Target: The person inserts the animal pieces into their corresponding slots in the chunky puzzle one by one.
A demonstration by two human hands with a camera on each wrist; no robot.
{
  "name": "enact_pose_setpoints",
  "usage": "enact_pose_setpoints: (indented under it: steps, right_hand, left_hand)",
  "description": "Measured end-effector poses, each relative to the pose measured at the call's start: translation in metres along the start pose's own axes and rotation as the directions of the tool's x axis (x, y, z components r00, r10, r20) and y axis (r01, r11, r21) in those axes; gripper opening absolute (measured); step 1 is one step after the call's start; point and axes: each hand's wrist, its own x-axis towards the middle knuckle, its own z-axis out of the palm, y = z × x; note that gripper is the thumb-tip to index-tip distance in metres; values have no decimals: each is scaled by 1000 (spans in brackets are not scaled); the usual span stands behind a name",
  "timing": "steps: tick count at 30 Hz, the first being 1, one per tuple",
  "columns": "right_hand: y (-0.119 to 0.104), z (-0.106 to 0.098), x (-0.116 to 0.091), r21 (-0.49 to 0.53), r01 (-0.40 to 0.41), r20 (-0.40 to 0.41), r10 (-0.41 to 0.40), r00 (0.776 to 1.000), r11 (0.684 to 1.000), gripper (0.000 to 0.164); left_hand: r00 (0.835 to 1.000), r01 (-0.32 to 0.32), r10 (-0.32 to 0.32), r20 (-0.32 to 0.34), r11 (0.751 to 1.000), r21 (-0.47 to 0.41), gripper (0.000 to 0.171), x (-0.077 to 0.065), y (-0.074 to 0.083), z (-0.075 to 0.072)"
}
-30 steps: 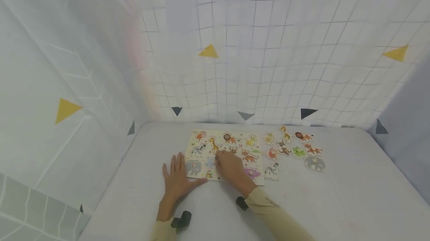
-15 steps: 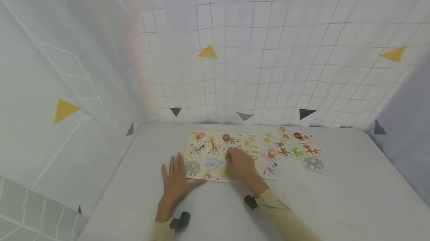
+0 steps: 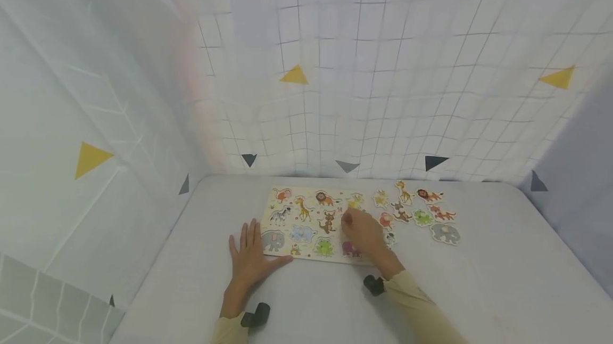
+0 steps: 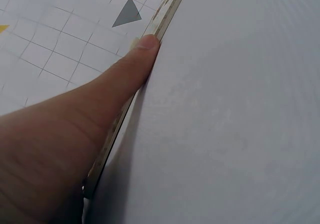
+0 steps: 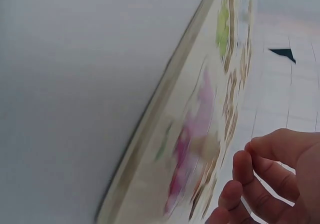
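Note:
The wooden animal puzzle board [image 3: 306,256] lies flat on the table. My left hand [image 3: 250,259] spreads at its left corner, fingers straight beside the edge. In the left wrist view, the left thumb [image 4: 125,69] lies along the board's front edge. My right hand [image 3: 366,233] is over the right part of the board, thumb and fingertips drawn together with nothing visible between them. Below it, the right wrist view shows a purple animal piece [image 5: 197,114] with a knob. A blue animal piece [image 3: 303,233] sits on the board. The right hand hides the tiger picture.
Several loose animal pieces lie right of the board, among them a giraffe [image 3: 404,193], a lion [image 3: 429,195], a tiger [image 3: 441,213], a frog [image 3: 423,217] and a grey elephant [image 3: 446,233]. A sheet with grid lines [image 3: 335,120] rises behind the table [image 3: 479,291].
My right hand has moved right across the board, from beside the blue animal piece, uncovering the kangaroo and frog pictures. My left hand keeps its place at the board's corner.

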Motion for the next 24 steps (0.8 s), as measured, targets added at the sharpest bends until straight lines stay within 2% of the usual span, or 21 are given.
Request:
enact_pose_setpoints:
  steps: [5,9,16,21,24]
  right_hand:
    - [21,-6,-3,41,5,4,-5,1000,999,6]
    - [35,-13,-6,85,-28,61,23,998,996,10]
    - [54,-24,-8,94,-24,99,15,995,995,12]
    - [68,-32,-12,103,-67,131,53,990,992,14]
    - [75,-36,-13,102,-46,127,32,991,994,11]
  left_hand:
    - [1000,-1,1,-5,1000,-7,134,-1,0,0]
    - [1000,-5,5,-7,1000,-1,135,0,0,1]
    - [1000,-8,8,-8,1000,-5,136,0,-2,2]
    - [1000,-14,14,-12,1000,-16,135,1,-2,2]
    - [1000,-8,8,-4,1000,-19,136,0,-2,1]
